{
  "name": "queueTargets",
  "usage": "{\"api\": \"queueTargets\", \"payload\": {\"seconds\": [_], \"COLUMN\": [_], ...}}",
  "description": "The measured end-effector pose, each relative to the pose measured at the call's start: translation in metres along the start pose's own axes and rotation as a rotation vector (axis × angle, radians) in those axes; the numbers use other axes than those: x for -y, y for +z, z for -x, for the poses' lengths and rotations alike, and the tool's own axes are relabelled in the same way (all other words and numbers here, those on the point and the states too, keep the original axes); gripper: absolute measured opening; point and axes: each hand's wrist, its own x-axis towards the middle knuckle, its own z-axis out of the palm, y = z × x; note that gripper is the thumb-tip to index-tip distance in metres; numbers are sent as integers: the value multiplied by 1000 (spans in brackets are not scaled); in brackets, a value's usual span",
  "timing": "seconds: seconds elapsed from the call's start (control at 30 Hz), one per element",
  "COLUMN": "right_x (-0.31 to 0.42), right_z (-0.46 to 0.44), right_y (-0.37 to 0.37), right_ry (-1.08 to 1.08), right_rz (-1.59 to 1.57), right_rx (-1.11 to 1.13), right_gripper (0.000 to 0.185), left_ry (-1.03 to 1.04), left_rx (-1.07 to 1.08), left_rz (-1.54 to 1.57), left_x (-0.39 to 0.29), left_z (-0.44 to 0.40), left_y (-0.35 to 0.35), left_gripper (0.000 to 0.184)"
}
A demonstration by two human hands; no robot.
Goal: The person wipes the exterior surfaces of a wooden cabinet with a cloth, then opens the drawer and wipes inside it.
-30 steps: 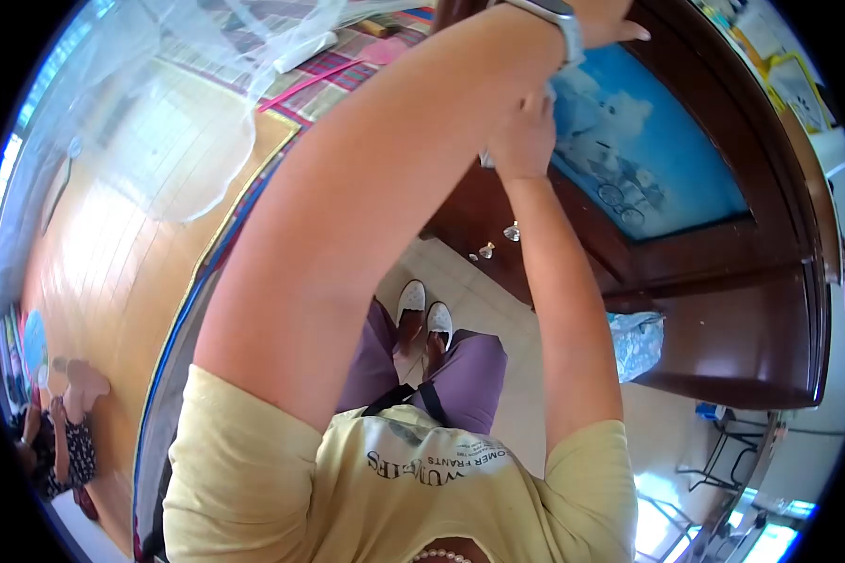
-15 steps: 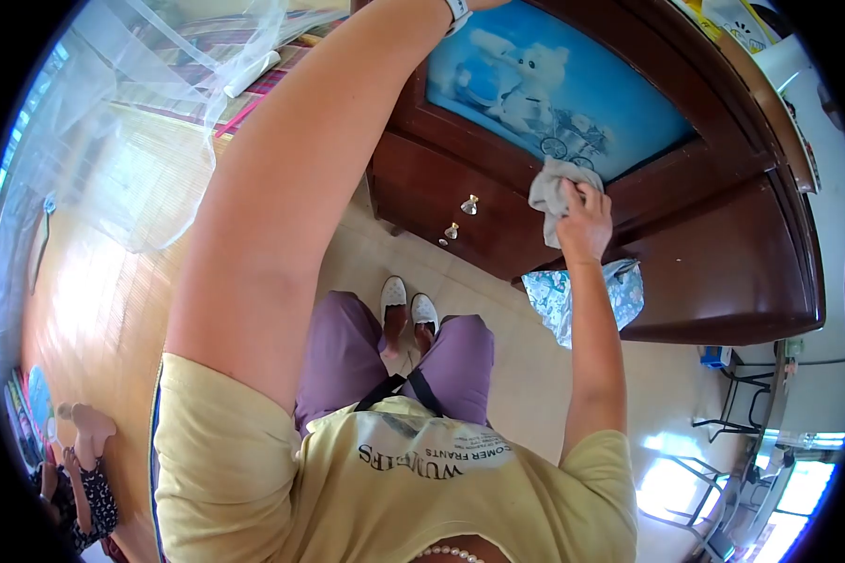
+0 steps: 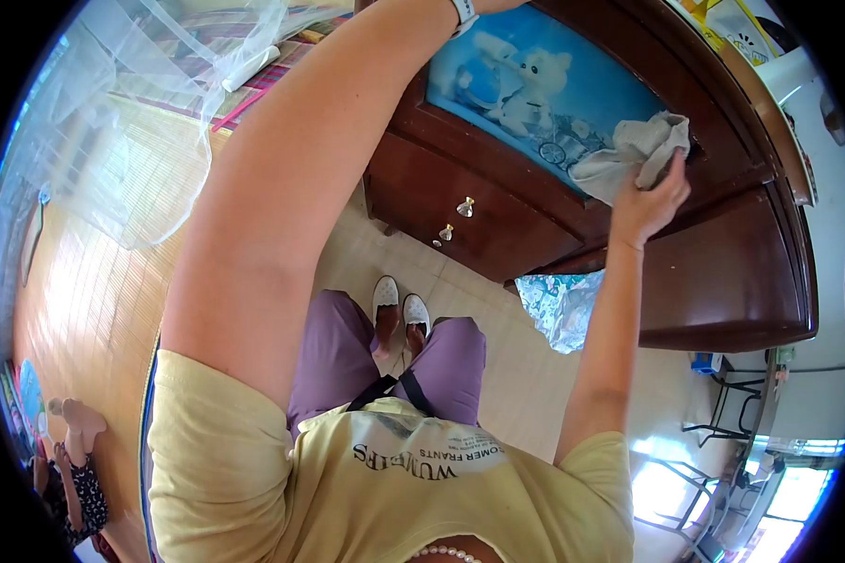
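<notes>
My right hand (image 3: 650, 205) has its fingers pressed around a crumpled grey cloth (image 3: 629, 158). The cloth lies against the lower right corner of a blue picture panel (image 3: 545, 89) with a white cartoon animal and a cycle on it. That panel is set in a dark brown wooden cabinet (image 3: 479, 159). At the top edge my left hand (image 3: 499, 5), beyond a light watch band (image 3: 463, 14), is mostly cut off by the frame beside the cabinet's top; its fingers are hidden.
Glass knobs (image 3: 466, 206) stick out from the cabinet front. A blue-white patterned bag (image 3: 561, 310) hangs below its edge. To the left are a mat-covered bed (image 3: 84, 310), white netting (image 3: 150, 169) and a seated person (image 3: 80, 469). A black metal frame (image 3: 723, 403) stands lower right.
My right hand has come away from near my left arm and carried the cloth rightward along the panel's lower edge. The view has shifted, showing more of the cabinet.
</notes>
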Motion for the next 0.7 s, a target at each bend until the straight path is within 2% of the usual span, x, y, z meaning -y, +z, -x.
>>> {"api": "queueTargets", "payload": {"seconds": [0.03, 0.1, 0.13, 0.23, 0.3, 0.43, 0.47, 0.53, 0.63, 0.7], "right_x": [1, 13, 17, 48, 78, 117, 118, 124, 110, 95], "right_z": [7, 22, 27, 30, 24, 34, 40, 61, 92, 99], "right_y": [9, 25, 36, 59, 70, 99, 101, 103, 102, 91], "right_ry": [-34, 59, 29, 115, 163, -11, -6, -169, -222, -149], "right_rz": [10, -89, -126, -207, -287, -346, -351, -294, -254, -246], "right_rx": [20, 70, 36, -23, 13, 240, 230, 643, 573, 606], "right_gripper": [63, 64, 63, 58, 59, 59, 59, 61, 55, 57], "left_ry": [1, -35, -26, -32, -44, -32, -61, -51, -47, -54], "left_rx": [-3, 1, -3, 47, 44, 51, 82, 83, 81, 88], "left_rz": [-2, -36, -33, 14, -31, -56, -34, -41, -44, -31], "left_x": [0, -1, -2, -3, -3, -4, -5, -6, -3, 1], "left_z": [1, 1, 0, -2, -2, -3, -4, -5, -4, -3], "left_y": [0, 1, 0, -4, 0, 1, -1, -2, -1, 3], "left_gripper": [70, 69, 69, 69, 69, 71, 71, 71, 72, 72]}}
